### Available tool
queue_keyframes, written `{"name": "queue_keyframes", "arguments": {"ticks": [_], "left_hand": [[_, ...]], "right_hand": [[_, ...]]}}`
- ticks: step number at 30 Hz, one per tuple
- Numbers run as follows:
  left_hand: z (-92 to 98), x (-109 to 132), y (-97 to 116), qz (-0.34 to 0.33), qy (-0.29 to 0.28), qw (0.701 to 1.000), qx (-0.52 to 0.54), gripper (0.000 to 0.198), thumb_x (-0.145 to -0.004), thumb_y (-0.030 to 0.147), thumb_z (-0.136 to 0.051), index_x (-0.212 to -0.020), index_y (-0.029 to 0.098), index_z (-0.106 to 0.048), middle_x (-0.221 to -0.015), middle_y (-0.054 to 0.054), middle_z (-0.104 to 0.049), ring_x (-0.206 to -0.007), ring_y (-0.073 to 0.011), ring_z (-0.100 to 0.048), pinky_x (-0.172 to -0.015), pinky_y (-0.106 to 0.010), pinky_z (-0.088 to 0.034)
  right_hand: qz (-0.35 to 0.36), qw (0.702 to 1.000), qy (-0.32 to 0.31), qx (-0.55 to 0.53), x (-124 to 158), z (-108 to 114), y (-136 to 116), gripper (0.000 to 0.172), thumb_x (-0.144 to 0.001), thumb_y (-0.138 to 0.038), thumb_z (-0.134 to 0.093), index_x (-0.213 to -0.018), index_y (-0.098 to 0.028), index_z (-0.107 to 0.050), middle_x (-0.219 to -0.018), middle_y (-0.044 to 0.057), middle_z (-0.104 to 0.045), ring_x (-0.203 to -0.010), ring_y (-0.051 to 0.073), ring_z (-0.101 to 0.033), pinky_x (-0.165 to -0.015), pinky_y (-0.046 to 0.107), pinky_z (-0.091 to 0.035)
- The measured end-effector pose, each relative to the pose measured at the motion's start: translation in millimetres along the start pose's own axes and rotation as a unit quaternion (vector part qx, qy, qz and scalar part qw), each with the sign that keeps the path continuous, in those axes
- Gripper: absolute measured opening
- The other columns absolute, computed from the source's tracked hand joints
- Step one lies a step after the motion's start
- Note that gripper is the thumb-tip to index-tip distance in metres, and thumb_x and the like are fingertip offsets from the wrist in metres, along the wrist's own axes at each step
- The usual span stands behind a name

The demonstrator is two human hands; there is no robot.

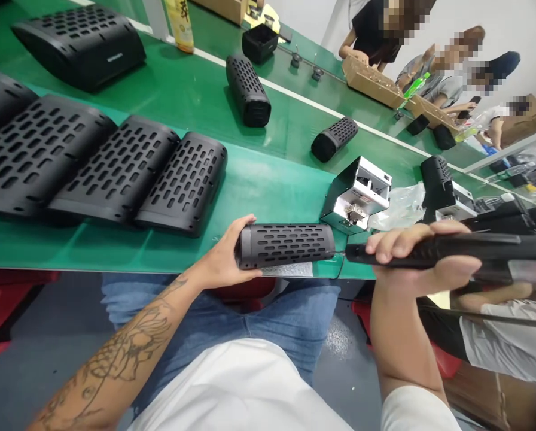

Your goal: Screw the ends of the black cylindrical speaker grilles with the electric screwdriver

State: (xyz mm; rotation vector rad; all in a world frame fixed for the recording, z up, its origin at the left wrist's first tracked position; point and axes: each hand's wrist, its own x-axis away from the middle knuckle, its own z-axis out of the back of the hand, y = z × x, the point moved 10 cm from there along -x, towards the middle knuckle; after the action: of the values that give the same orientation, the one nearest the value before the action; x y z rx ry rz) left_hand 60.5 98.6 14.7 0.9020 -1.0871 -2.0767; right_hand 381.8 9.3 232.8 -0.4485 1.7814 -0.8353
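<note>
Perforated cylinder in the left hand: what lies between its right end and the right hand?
Head view: only the electric screwdriver's tip, held by the right hand, spans the gap to the perforated cylinder gripped by the left hand.

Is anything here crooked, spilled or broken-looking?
Nothing looks broken or spilled. The left hand holds a speaker at the table edge; the right hand points a screwdriver at its end. Other speakers lie scattered at differing angles.

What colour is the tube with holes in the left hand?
Black, seen in the head view: the tube.
</note>
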Motion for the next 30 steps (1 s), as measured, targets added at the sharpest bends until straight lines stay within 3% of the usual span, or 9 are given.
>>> {"name": "queue_keyframes", "arguments": {"ticks": [4,7,11,15,19,22,25,27,30], "left_hand": [[1.4,-3,5,-0.001,-0.004,1.000,0.007,0.129,-0.086,0.045,-0.105,-0.190,0.029,-0.030,-0.184,-0.021,-0.053,-0.171,-0.0431,-0.059,-0.148,-0.064,-0.044],[1.8,-3,8,-0.003,-0.004,1.000,0.007,0.128,-0.087,0.044,-0.105,-0.189,0.028,-0.031,-0.185,-0.021,-0.052,-0.172,-0.0428,-0.058,-0.149,-0.061,-0.043],[1.1,-3,10,-0.011,0.001,1.000,0.004,0.128,-0.085,0.042,-0.106,-0.189,0.028,-0.033,-0.186,-0.021,-0.051,-0.172,-0.0426,-0.057,-0.148,-0.059,-0.045],[0.7,-4,7,-0.012,0.006,1.000,0.005,0.132,-0.085,0.044,-0.106,-0.192,0.028,-0.030,-0.184,-0.020,-0.053,-0.171,-0.0426,-0.058,-0.147,-0.060,-0.046],[3.1,-6,7,-0.031,0.020,0.999,-0.014,0.138,-0.085,0.050,-0.107,-0.195,0.029,-0.025,-0.182,-0.021,-0.054,-0.167,-0.0432,-0.062,-0.143,-0.061,-0.052],[14.0,7,34,-0.125,0.118,0.981,-0.093,0.132,-0.085,0.051,-0.107,-0.192,0.029,-0.032,-0.172,-0.023,-0.063,-0.154,-0.0443,-0.071,-0.131,-0.065,-0.062],[13.0,47,93,-0.266,0.249,0.917,-0.162,0.086,-0.094,0.043,-0.098,-0.171,0.031,-0.061,-0.129,-0.011,-0.080,-0.107,-0.0310,-0.083,-0.101,-0.051,-0.075],[-2.7,61,122,-0.280,0.244,0.920,-0.127,0.060,-0.104,0.036,-0.088,-0.161,0.028,-0.071,-0.108,-0.006,-0.079,-0.085,-0.0226,-0.078,-0.082,-0.039,-0.073],[-32.5,48,125,-0.140,0.143,0.977,0.070,0.060,-0.118,0.040,-0.076,-0.174,0.023,-0.062,-0.122,-0.011,-0.083,-0.082,-0.0172,-0.078,-0.073,-0.029,-0.070]], "right_hand": [[-0.014,0.997,-0.066,-0.025,33,-50,-7,0.046,-0.106,-0.080,-0.073,-0.117,-0.035,-0.074,-0.061,-0.009,-0.064,-0.034,0.015,-0.048,-0.043,0.033,-0.053],[-0.018,0.994,-0.090,-0.059,38,-73,2,0.045,-0.104,-0.078,-0.079,-0.117,-0.035,-0.074,-0.061,-0.010,-0.067,-0.034,0.015,-0.050,-0.042,0.032,-0.055],[-0.044,0.992,-0.094,-0.069,37,-85,23,0.042,-0.102,-0.071,-0.085,-0.112,-0.032,-0.072,-0.062,-0.009,-0.068,-0.039,0.016,-0.059,-0.046,0.032,-0.061],[-0.085,0.984,-0.136,-0.080,46,-101,40,0.035,-0.101,-0.057,-0.091,-0.105,-0.029,-0.069,-0.063,-0.009,-0.069,-0.041,0.015,-0.062,-0.048,0.031,-0.063],[-0.096,0.978,-0.165,-0.081,52,-105,29,0.035,-0.102,-0.059,-0.091,-0.107,-0.030,-0.073,-0.062,-0.008,-0.069,-0.042,0.015,-0.061,-0.049,0.032,-0.062],[-0.090,0.983,-0.151,-0.061,46,-90,1,0.038,-0.103,-0.070,-0.086,-0.116,-0.034,-0.081,-0.066,-0.005,-0.071,-0.044,0.017,-0.062,-0.050,0.037,-0.062],[-0.108,0.984,-0.135,-0.042,42,-76,-27,0.041,-0.108,-0.073,-0.079,-0.128,-0.038,-0.086,-0.072,-0.003,-0.072,-0.050,0.020,-0.065,-0.058,0.043,-0.065],[-0.141,0.978,-0.149,-0.023,47,-74,-36,0.044,-0.109,-0.075,-0.075,-0.133,-0.041,-0.086,-0.074,-0.003,-0.071,-0.055,0.022,-0.067,-0.064,0.046,-0.067],[-0.158,0.970,-0.184,-0.003,60,-78,-44,0.047,-0.101,-0.077,-0.084,-0.135,-0.045,-0.082,-0.072,-0.004,-0.067,-0.056,0.023,-0.066,-0.066,0.046,-0.067]]}}
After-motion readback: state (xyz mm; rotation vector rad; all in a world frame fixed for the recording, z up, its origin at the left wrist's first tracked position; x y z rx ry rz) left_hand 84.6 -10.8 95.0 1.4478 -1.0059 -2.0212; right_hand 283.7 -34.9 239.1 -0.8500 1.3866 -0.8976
